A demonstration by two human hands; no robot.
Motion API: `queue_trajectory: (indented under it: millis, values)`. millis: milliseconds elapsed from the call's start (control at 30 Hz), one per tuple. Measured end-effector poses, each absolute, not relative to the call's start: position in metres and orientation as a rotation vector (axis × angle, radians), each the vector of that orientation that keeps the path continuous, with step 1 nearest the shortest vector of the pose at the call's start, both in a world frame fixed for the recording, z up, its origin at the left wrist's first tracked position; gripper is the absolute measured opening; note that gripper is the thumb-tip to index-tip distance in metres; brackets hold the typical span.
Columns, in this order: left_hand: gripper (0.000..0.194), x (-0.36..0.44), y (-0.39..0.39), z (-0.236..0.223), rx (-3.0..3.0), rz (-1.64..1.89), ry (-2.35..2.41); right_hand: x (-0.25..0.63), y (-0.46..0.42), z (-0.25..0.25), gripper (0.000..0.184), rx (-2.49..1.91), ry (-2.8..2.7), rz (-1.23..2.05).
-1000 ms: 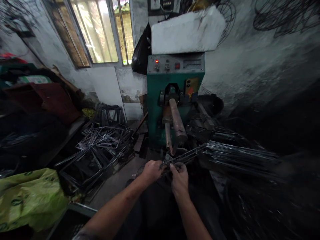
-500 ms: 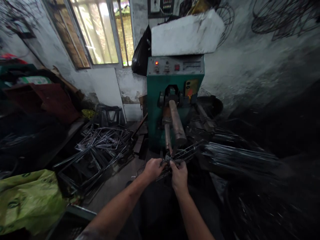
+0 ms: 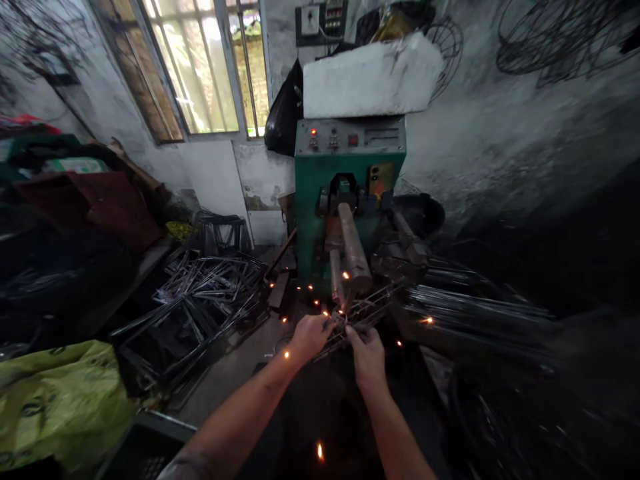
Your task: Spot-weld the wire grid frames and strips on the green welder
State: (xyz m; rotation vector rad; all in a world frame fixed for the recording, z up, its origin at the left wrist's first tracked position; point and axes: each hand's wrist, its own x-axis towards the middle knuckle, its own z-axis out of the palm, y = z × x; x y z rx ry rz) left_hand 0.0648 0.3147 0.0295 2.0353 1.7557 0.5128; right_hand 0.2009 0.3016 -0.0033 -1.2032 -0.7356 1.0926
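Observation:
Both hands are closed on a thin metal wire frame (image 3: 370, 304) under the arms of a green spot welder (image 3: 313, 220). My left hand (image 3: 310, 339) grips the frame's near left part with bent fingers. On the right, my right hand (image 3: 369, 353) pinches a part of it between thumb and fingers. The copper-coloured upper arm (image 3: 354, 247) and the thinner lower arm (image 3: 336, 273) end just beyond my fingertips. Orange sparks (image 3: 346, 275) fly out around the hands. The exact contact point is too small and dark to make out.
Rectangular wire frames (image 3: 205, 293) lie piled on the floor at left. Long metal rods (image 3: 470, 303) are stacked at right. A yellow-green sack (image 3: 60, 400) and a dark crate (image 3: 145, 443) stand near left. A white foam box (image 3: 370, 77) rests on the welder.
Sparks have burst out around the welder tips and scattered over the floor and my lap. My right hand has shifted slightly right and down, still pinching the frame. My left hand keeps its hold.

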Motion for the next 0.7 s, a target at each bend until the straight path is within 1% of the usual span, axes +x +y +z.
queue_trajectory:
  millis: [200,300,400,500,700]
  values:
    - [0.036,0.075,0.323,0.032,2.040,0.463,1.764,0.214,0.292,-0.012,0.038,-1.222,-0.701,1.271]
    - [0.036,0.079,0.327,0.032,2.043,0.454,1.754,0.214,0.291,-0.013,0.034,-1.214,-0.701,1.331]
    - [0.035,0.081,0.330,0.032,2.050,0.444,1.755,0.215,0.292,-0.016,0.031,-1.223,-0.750,1.336]
    - [0.034,0.082,0.332,0.031,2.059,0.440,1.751,0.220,0.293,-0.022,0.031,-1.269,-0.799,1.331]
    - [0.038,0.084,0.334,0.029,2.034,0.463,1.706,0.219,0.296,-0.029,0.032,-1.401,-0.991,1.279]
